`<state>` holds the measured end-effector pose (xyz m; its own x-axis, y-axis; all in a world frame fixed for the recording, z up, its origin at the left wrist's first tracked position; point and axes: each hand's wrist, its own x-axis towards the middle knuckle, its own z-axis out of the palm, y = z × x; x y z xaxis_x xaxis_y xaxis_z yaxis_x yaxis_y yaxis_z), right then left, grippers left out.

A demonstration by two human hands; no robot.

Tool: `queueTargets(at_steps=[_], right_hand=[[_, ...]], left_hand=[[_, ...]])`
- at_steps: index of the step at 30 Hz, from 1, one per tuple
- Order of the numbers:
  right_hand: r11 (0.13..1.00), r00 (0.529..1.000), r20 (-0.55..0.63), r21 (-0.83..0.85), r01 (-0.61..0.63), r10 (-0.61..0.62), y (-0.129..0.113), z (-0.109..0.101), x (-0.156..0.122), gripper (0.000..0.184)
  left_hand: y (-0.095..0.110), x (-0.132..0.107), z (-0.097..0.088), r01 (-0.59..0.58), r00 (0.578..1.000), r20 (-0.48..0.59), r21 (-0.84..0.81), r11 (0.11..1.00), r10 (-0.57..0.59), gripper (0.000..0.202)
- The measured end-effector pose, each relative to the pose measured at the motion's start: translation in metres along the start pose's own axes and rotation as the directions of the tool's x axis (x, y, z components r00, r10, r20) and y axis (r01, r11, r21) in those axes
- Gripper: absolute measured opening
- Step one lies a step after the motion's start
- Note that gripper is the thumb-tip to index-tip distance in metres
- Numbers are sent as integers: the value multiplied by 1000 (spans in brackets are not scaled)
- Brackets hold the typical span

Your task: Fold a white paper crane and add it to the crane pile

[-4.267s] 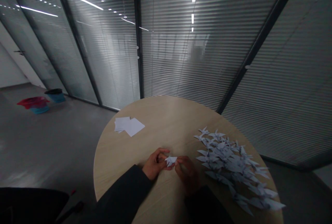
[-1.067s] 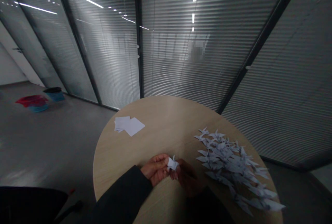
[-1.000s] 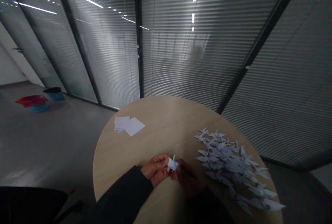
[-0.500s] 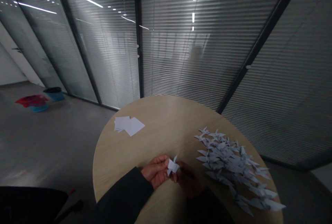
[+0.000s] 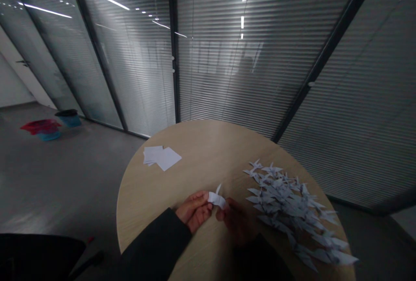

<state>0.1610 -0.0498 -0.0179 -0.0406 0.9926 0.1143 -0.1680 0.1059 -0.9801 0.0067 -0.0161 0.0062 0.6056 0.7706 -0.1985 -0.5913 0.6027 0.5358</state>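
A small white origami crane [image 5: 216, 200] is pinched between my left hand [image 5: 194, 211] and my right hand [image 5: 237, 222], just above the near part of the table. One thin paper point sticks up from it. My right hand lies in shadow, and its fingers partly cover the paper. To the right of that hand spreads a large heap of folded paper cranes [image 5: 286, 207]. A small stack of white paper squares [image 5: 161, 157] lies farther off, beyond my left hand.
The round pale wooden table [image 5: 208, 142] ends in a curved rim, with a glass wall with blinds [image 5: 227, 77] behind it. On the grey floor at the left stand a red-and-blue tub [image 5: 42, 129] and a blue bin [image 5: 68, 118]. A dark chair back [image 5: 35, 250] shows at lower left.
The crane has been drawn out wider between my hands, and its point now stands more upright. My hands have moved slightly apart. The heap and the paper squares have not moved.
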Motion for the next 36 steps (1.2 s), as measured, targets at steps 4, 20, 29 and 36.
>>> queueTargets(at_steps=[4,20,29,36], right_hand=[[987,994,-41,134,-93,99,3,-5,1,39],[995,999,-42,97,-17,21,-2,-1,3,47],[993,999,-44,116,-20,25,-3,-1,3,48],[991,994,-107,-135,-22,7,-12,1,3,43]], left_hand=[[1,1,0,-21,997,-75,8,1000,21,10],[9,-4,5,-82,982,-175,-88,993,65,35],[8,-3,5,-114,978,-186,-77,991,98,35],[8,4,-1,-184,936,-261,206,961,235,21]])
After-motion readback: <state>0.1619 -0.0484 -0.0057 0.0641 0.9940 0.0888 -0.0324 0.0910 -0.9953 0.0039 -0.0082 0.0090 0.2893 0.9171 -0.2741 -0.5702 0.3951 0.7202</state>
